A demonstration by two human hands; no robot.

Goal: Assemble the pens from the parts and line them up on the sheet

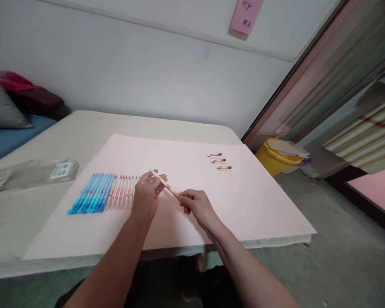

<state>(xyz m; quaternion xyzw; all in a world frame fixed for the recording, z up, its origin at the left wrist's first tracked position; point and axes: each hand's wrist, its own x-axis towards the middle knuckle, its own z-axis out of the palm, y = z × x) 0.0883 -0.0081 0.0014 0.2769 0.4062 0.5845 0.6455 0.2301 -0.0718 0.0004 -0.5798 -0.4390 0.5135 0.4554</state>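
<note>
A slim white and orange-brown pen is held between my two hands above the pink sheet, slanting down to the right. My left hand pinches its white upper part with thumb and fingers. At the lower end, the fingertips of my right hand close on the brownish part. Left of my left hand lies a row of pale pens with reddish markings, partly hidden by that hand. Beside them is a row of blue pens. Several short pen parts in brown and white lie in three groups at the right.
The pink sheet covers much of the table. Clear plastic packaging with a white label lies at the left. A yellow bin stands beyond the table's right side. A pale wall rises behind, with a pink note.
</note>
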